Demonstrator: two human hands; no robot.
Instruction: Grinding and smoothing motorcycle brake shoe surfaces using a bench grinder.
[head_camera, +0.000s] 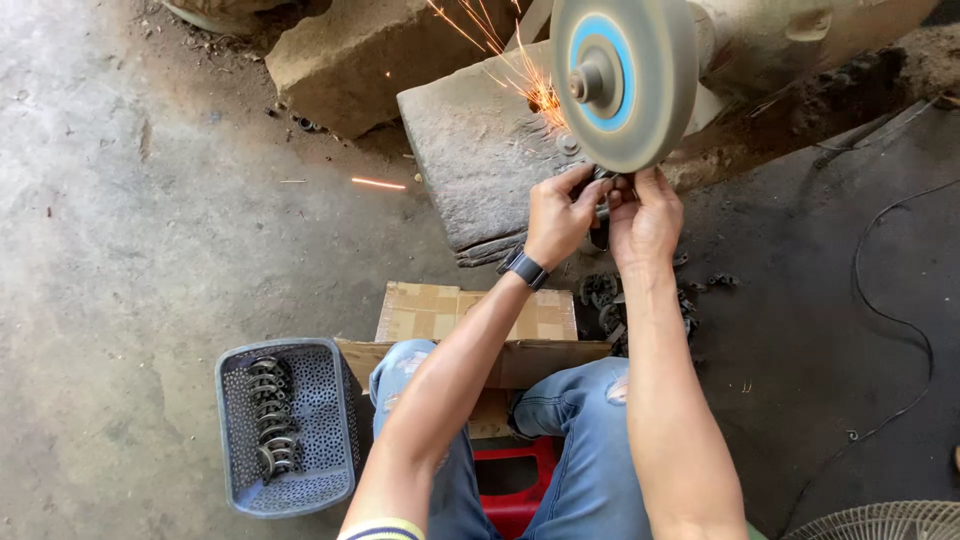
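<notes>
A small dark metal part (603, 190) is gripped by the left hand (556, 215) and right hand (645, 215) and pressed at six o'clock of the grinding wheel (622, 80); sparks (505, 60) are thrown toward ten o'clock. A grey basket (330, 420) of finished rings (272, 415) is seen at seven o'clock.

Soft, even daylight fills the sharp frame, brightest on the floor (120, 200) at left, dimmer at right, with sparks (520, 70) glowing.

Grey grinding wheel (625, 80), blue ring (orange sparks (510, 65)); grey perforated basket (330, 440); blue jeans (590, 440); red stool (512, 485).
</notes>
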